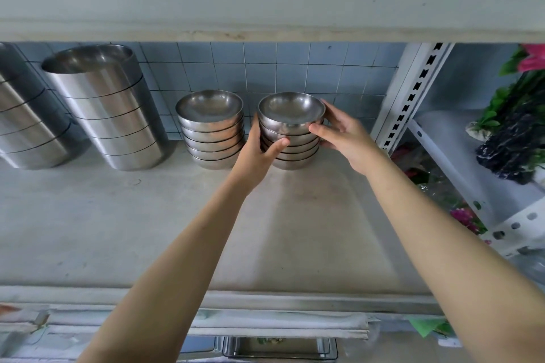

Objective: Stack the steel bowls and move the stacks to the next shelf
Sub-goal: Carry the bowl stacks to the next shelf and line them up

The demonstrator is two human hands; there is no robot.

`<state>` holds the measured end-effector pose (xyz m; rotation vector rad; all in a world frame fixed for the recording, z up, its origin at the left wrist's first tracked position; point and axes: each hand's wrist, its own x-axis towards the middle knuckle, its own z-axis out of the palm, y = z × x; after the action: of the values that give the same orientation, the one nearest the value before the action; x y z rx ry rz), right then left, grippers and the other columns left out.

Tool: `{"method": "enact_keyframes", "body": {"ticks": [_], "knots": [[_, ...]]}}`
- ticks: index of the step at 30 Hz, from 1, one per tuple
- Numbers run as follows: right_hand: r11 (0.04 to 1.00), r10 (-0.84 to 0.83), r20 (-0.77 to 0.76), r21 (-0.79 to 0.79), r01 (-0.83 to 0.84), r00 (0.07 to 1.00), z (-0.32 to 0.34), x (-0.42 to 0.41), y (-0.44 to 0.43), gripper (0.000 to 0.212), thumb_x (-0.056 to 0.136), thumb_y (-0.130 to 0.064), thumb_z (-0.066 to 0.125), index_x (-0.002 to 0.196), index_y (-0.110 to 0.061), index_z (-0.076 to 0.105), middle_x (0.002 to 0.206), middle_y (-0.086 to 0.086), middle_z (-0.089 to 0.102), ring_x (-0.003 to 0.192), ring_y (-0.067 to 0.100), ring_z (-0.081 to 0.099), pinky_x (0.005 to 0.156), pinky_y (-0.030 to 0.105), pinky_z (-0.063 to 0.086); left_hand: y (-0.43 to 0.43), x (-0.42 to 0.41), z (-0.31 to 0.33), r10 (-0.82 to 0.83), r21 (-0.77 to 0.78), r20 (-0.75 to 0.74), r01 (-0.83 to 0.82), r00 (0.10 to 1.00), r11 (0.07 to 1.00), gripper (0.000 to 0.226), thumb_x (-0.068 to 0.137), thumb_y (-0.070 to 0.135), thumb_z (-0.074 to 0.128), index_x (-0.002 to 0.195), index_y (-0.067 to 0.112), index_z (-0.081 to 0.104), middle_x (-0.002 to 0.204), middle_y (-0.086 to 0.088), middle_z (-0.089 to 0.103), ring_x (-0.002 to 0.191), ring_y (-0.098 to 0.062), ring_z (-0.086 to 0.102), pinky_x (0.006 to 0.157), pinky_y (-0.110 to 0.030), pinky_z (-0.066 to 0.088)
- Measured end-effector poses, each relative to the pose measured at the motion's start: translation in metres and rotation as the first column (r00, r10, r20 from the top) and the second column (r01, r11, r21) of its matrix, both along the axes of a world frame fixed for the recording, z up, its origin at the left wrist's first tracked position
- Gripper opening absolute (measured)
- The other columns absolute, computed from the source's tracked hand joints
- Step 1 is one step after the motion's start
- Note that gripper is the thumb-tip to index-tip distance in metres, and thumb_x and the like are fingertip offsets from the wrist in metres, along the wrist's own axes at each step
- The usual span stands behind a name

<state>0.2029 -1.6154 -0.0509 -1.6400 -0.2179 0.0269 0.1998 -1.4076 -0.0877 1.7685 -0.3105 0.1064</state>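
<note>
Both hands, left hand [259, 147] and right hand [343, 134], clamp the right bowl stack [290, 132], which sits on the shelf [177, 215] by the second stack [211, 130]. Looks like the pickup step; next: level lift.

Both hands clasp a stack of small steel bowls [290, 132] standing on the concrete shelf [118, 230]: the left hand [259, 153] wraps its left side, thumb across the front, and the right hand [343, 134] cups its right side, thumb on the upper bowls. A second bowl stack [211, 130] stands just beside it, with two taller stacks of large steel bowls [109, 109] farther left against the blue tiled wall [265, 68]. Artificial flowers [519, 115] fill the slotted metal rack [413, 97] at right.
</note>
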Motion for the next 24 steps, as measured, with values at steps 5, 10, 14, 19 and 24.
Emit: {"method": "enact_keyframes", "body": {"ticks": [5, 10, 14, 19, 24], "knots": [[1.000, 0.022, 0.008, -0.008, -0.022, 1.000, -0.003, 0.001, -0.001, 0.096, 0.057, -0.065, 0.086, 0.142, -0.041, 0.050, 0.147, -0.020, 0.051, 0.137, 0.005, 0.047, 0.116, 0.048, 0.038, 0.000, 0.001, -0.001, 0.017, 0.005, -0.017, -0.017, 1.000, 1.000, 0.080, 0.087, 0.038, 0.069, 0.153, 0.021, 0.027, 0.145, 0.009, 0.052, 0.136, -0.006, 0.044, 0.119, -0.041, 0.031], [0.999, 0.040, 0.011, -0.037, -0.040, 0.999, -0.003, 0.001, -0.002, 0.090, 0.067, -0.059, 0.083, 0.146, -0.038, 0.046, 0.147, -0.022, 0.050, 0.139, 0.005, 0.044, 0.117, 0.048, 0.036, 0.001, 0.002, -0.007, 0.030, -0.006, -0.030, -0.031, 0.999, 1.000, 0.081, 0.082, 0.045, 0.069, 0.149, 0.017, 0.034, 0.140, 0.006, 0.056, 0.132, -0.008, 0.049, 0.117, -0.041, 0.035], [0.998, 0.034, 0.015, -0.048, -0.033, 0.999, -0.001, -0.002, -0.001, 0.102, 0.058, -0.068, 0.083, 0.147, -0.037, 0.044, 0.148, -0.023, 0.048, 0.140, 0.002, 0.042, 0.118, 0.047, 0.035, 0.000, 0.002, -0.011, 0.059, -0.021, -0.041, -0.060, 0.997, 0.998, 0.083, 0.074, 0.054, 0.069, 0.145, 0.019, 0.041, 0.131, 0.007, 0.062, 0.126, -0.009, 0.054, 0.113, -0.040, 0.039], [0.998, 0.044, 0.020, -0.042, -0.043, 0.999, -0.003, -0.004, -0.001, 0.074, 0.064, -0.064, 0.082, 0.130, -0.056, 0.050, 0.138, -0.032, 0.054, 0.137, -0.001, 0.044, 0.118, 0.045, 0.035, -0.001, 0.003, -0.010, 0.055, -0.022, -0.041, -0.056, 0.998, 0.998, 0.087, 0.073, 0.056, 0.069, 0.145, 0.017, 0.041, 0.131, 0.006, 0.062, 0.126, -0.010, 0.055, 0.113, -0.040, 0.040], [0.998, 0.040, 0.021, -0.039, -0.040, 0.999, -0.003, -0.003, -0.002, 0.070, 0.059, -0.069, 0.081, 0.122, -0.062, 0.052, 0.139, -0.032, 0.051, 0.139, 0.000, 0.043, 0.117, 0.047, 0.037, 0.000, 0.004, -0.006, 0.038, -0.011, -0.048, -0.038, 0.998, 0.999, 0.090, 0.074, 0.053, 0.071, 0.150, 0.019, 0.034, 0.135, 0.003, 0.060, 0.129, -0.013, 0.053, 0.114, -0.043, 0.039]]}}
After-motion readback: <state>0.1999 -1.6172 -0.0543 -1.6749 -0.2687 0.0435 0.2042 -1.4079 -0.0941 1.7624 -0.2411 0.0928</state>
